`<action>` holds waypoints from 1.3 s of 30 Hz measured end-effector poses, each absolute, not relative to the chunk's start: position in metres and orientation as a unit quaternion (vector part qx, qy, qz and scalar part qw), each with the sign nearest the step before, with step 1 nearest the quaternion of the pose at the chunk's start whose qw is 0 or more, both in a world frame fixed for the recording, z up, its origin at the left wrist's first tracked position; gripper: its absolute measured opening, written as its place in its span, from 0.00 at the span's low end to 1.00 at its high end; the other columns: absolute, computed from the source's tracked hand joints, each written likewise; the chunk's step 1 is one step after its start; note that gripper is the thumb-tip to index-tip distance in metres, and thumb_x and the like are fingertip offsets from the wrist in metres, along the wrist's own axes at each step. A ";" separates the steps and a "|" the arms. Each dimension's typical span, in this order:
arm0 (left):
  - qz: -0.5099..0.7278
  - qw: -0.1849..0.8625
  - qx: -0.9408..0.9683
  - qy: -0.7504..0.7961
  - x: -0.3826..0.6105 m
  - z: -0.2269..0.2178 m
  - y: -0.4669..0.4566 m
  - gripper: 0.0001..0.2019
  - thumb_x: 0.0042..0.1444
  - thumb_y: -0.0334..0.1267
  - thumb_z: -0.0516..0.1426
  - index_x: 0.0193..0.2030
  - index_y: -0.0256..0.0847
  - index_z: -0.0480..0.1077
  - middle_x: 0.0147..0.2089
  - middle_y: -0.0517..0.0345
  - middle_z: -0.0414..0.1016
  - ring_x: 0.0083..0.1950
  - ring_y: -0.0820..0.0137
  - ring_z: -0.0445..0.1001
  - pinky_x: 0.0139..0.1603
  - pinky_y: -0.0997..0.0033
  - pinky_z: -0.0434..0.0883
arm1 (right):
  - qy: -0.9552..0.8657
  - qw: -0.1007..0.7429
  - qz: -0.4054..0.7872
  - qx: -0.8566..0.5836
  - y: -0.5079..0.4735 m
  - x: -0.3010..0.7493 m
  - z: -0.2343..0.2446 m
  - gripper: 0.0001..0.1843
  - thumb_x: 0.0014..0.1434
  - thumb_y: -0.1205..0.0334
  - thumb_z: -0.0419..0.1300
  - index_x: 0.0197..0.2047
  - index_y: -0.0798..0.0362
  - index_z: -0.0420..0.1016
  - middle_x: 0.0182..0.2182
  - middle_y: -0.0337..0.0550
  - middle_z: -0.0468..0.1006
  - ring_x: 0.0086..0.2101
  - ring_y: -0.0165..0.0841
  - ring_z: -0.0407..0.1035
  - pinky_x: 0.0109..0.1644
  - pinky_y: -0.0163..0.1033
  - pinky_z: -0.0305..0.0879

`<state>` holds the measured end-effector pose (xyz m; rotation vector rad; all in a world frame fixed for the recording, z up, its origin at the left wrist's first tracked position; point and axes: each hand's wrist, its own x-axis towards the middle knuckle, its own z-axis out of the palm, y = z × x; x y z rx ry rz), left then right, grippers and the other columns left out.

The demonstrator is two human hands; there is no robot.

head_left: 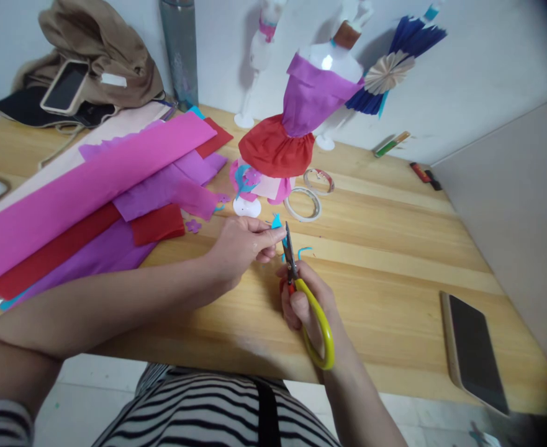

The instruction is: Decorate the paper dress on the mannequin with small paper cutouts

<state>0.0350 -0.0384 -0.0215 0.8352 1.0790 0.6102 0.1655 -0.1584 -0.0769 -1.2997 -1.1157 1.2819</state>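
Note:
My left hand (244,243) pinches a small piece of blue paper (277,221) above the wooden table (394,261). My right hand (307,305) grips yellow-handled scissors (311,309); their blades point up and meet the blue paper. A thin blue paper curl (303,250) hangs beside the blades. Just behind stands a doll figure (296,124) dressed in a purple paper top and red paper skirt.
Sheets of pink, purple and red crepe paper (91,186) lie at the left. Two tape rolls (303,203) sit by the doll. A phone (475,352) lies at the right front edge, a steel bottle (180,49) and a brown jacket with another phone (66,85) stand behind.

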 end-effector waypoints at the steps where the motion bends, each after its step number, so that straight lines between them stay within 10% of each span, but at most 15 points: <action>1: 0.278 0.734 0.379 0.490 0.035 -0.022 -0.039 0.14 0.59 0.26 0.62 0.22 0.35 0.71 0.17 0.65 0.68 0.20 0.80 0.65 0.24 0.79 0.65 | -0.459 0.481 0.518 -0.538 -0.158 0.165 -0.078 0.27 0.60 0.33 0.63 0.44 0.48 0.69 0.24 0.30 0.61 0.20 0.25 0.50 0.20 0.33 0.47; 39: 0.309 0.813 0.290 0.398 0.032 -0.036 -0.049 0.10 0.53 0.34 0.68 0.27 0.35 0.72 0.22 0.63 0.71 0.25 0.78 0.69 0.31 0.76 0.66 | -0.444 0.487 0.478 -0.581 -0.159 0.161 -0.073 0.28 0.57 0.31 0.63 0.40 0.48 0.70 0.24 0.33 0.62 0.21 0.28 0.53 0.21 0.35 0.48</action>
